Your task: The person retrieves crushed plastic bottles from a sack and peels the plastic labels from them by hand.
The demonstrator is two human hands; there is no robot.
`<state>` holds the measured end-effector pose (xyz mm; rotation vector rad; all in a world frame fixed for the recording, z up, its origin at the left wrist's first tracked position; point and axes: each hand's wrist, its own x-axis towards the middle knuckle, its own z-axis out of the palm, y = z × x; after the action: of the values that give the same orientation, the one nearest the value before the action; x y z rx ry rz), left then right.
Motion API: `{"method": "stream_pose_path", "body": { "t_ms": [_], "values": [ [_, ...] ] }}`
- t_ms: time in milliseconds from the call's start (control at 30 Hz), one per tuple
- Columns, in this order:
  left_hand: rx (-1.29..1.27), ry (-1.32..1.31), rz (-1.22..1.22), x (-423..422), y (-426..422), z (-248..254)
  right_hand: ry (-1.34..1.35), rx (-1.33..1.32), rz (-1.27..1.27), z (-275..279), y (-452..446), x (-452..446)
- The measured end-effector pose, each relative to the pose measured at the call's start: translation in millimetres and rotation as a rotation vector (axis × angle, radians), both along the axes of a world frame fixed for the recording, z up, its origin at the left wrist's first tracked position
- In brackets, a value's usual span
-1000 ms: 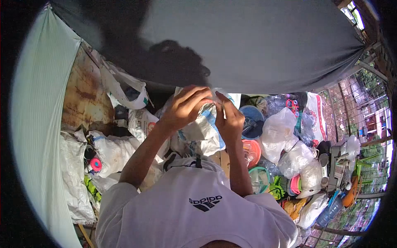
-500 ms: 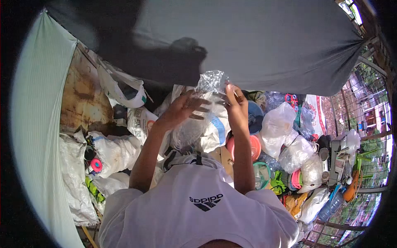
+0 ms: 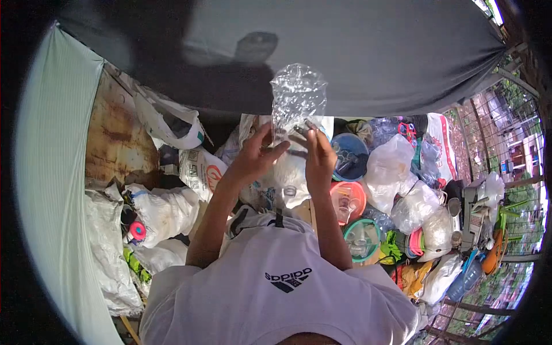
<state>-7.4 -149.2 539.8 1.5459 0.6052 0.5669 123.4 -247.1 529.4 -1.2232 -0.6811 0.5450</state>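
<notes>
A clear, crinkled plastic piece (image 3: pixel 298 92) with a rounded top stands up in front of me; whether it is a bag or a crushed bottle I cannot tell. My left hand (image 3: pixel 257 156) grips its lower left edge between thumb and fingers. At its lower right, my right hand (image 3: pixel 320 161) is closed with fingertips against the plastic. A small dark patch shows at those fingertips, too small to make out. Below the hands lies a white sack (image 3: pixel 293 178) with clear plastic on it.
On the right are a blue tub (image 3: pixel 363 150), a coral tub (image 3: pixel 360 198) and a green-rimmed tub (image 3: pixel 376 230) with plastic items inside. Filled clear bags (image 3: pixel 391 167) stand beyond them. White sacks (image 3: pixel 167 215) fill the left. A dark grey cloth (image 3: pixel 379 57) hangs ahead.
The clear plastic has risen and now stands taller and fuller above my hands. My fingers, spread before, have closed in at its lower end.
</notes>
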Motion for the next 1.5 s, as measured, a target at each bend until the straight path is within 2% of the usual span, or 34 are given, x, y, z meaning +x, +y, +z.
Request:
{"method": "stream_pose_path", "body": {
  "t_ms": [67,100,200,300,400,500,700,800,967,1100,1200,1300,1333,1500],
  "values": [
    [-0.095,-0.067,-0.087,-4,1,-8,-0.033,-0.043,-0.043,-13,-2,14],
    [-0.141,-0.101,-0.13,-5,1,-9,0.046,-0.025,-0.033,-8,-4,15],
    [-0.21,-0.098,-0.097,-5,-1,-5,0.005,-0.157,0.004,-1,-9,21],
    [-0.224,-0.154,-0.146,-8,1,-13,0.143,-0.118,0.08,18,-14,19],
    [-0.215,-0.176,-0.129,-10,-3,-9,0.11,-0.096,0.114,10,-15,28],
    [-0.197,-0.186,-0.12,-10,-5,-3,0.216,-0.032,0.178,4,-14,30],
    [-0.149,-0.235,0.059,2,-16,-19,0.138,-0.121,0.185,2,-16,29],
    [-0.144,-0.231,0.157,10,-21,-16,0.124,-0.073,0.15,7,-16,20],
    [-0.144,-0.236,0.152,17,-18,-37,0.101,-0.067,0.04,-19,-11,24],
    [-0.233,-0.139,0.112,15,-18,-28,0.089,-0.077,0.067,-16,-16,24],
    [-0.225,-0.153,0.148,17,-16,-31,-0.016,-0.129,0.05,-16,-15,22],
    [-0.166,-0.138,0.192,16,-19,-23,0.195,0.007,0.125,-11,-12,17],
    [-0.217,-0.14,0.204,16,-18,-18,0.253,0.044,0.146,-7,-12,16],
    [-0.403,-0.205,0.188,18,-10,-15,0.141,-0.106,0.22,-9,-12,21]
  ]
}}
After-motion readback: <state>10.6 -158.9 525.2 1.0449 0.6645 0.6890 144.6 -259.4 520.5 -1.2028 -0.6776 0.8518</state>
